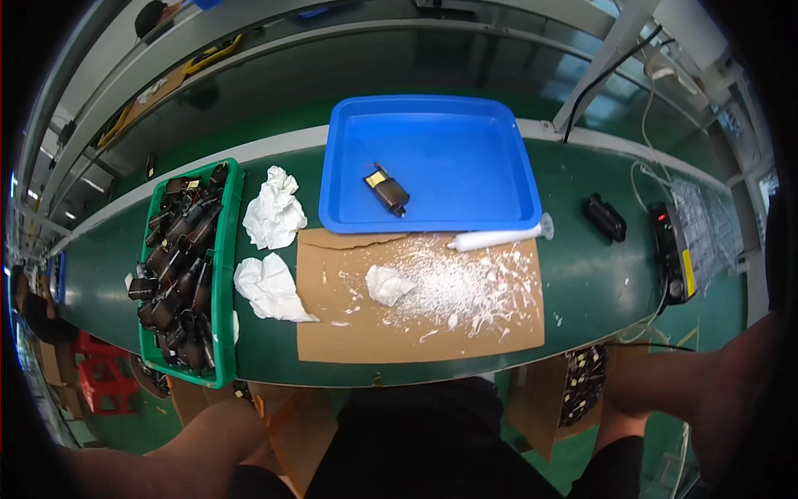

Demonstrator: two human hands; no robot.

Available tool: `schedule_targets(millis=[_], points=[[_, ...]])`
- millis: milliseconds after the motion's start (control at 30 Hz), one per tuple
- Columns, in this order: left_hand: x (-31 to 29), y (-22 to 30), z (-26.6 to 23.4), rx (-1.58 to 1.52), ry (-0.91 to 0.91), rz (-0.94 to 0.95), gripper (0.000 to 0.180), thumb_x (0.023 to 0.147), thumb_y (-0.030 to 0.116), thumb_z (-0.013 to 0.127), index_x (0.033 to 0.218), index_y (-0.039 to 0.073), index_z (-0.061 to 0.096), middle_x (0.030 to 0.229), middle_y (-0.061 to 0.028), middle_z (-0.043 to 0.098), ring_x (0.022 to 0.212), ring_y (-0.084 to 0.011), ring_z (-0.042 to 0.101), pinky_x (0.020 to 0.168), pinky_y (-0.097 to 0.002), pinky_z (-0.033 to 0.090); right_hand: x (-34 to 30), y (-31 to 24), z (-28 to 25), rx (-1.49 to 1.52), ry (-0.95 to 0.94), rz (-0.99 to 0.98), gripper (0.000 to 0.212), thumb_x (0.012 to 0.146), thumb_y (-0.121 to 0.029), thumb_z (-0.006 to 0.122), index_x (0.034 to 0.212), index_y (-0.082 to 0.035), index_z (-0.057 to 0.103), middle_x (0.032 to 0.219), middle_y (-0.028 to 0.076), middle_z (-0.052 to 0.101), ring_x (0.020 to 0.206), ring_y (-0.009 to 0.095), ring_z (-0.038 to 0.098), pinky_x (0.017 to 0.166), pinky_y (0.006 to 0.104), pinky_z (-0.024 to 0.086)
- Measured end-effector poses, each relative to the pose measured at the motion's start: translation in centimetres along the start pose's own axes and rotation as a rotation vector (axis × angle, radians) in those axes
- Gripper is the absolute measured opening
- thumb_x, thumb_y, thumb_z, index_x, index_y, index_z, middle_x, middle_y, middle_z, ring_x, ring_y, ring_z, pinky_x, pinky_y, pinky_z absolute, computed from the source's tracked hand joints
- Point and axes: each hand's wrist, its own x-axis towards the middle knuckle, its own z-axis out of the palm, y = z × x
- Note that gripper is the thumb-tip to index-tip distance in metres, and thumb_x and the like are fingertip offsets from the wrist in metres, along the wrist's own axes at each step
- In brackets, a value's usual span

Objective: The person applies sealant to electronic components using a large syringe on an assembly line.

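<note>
Neither of my hands shows. Bare skin of my left arm [208, 437] comes in at the lower left and that of my right arm [673, 387] at the lower right, both below the table's front edge. Before me on the table lies a cardboard sheet [349, 345] spattered with white paste. A crumpled white tissue [389, 285] rests on it. A white syringe-like tube [499, 239] lies along its far edge. Beyond stands a blue tray [465, 179] with one dark brown device [387, 192] bearing a yellow label and thin wires.
A green crate [224, 274] heaped with similar dark devices stands at the left. Two crumpled tissues [274, 208] lie beside it. To the right are a black object [604, 218] and a power strip [672, 254]. Cardboard boxes [532, 399] and a red stool [108, 382] stand below table height.
</note>
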Motion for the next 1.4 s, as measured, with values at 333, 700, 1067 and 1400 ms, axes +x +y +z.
schedule_targets(millis=[333,700,1067,1400], points=[[10.3,-2.2,18.0,-0.089,0.057,0.093,0.052,0.098,0.020,0.047,0.140,-0.007,0.032,0.136,-0.0176,0.044,0.107,-0.0166,0.050,0.085,-0.0234,0.042,1.9,3.0,14.8,-0.036,0.272,-0.496,0.072,0.089,-0.055,0.036,0.118,0.010,0.046,0.123,0.039,0.046,0.117,0.049,0.045,0.097,0.0566,0.037],[4.0,-17.5,27.1,-1.298,0.471,-1.148,0.044,0.095,0.018,0.057,0.134,0.000,0.045,0.109,-0.0099,0.055,0.090,-0.0168,0.052,0.078,-0.0262,0.044,-6.3,15.3,19.3,-0.010,-0.330,0.289,0.021,0.084,-0.011,0.067,0.097,0.002,0.057,0.074,0.008,0.064,0.065,0.015,0.067,0.055,0.0238,0.051],[5.2,-20.8,29.8,-1.305,-0.048,-1.006,0.038,0.098,0.033,0.046,0.121,0.003,0.047,0.088,-0.0085,0.055,0.076,-0.0169,0.052,0.071,-0.0280,0.044,-6.3,18.7,22.3,-0.276,-0.373,0.217,0.021,0.080,-0.012,0.072,0.089,-0.003,0.055,0.067,0.007,0.064,0.060,0.009,0.059,0.056,0.0230,0.045],[5.2,-19.5,29.3,-1.427,-0.077,-0.963,0.088,0.081,0.077,0.029,0.135,0.008,0.031,0.085,-0.0021,0.042,0.059,-0.0083,0.035,0.038,-0.0160,0.027,-4.1,9.5,25.1,0.073,-0.154,0.160,0.051,0.081,-0.041,0.070,0.091,0.000,0.043,0.084,0.024,0.064,0.077,0.024,0.064,0.070,0.0314,0.051]])
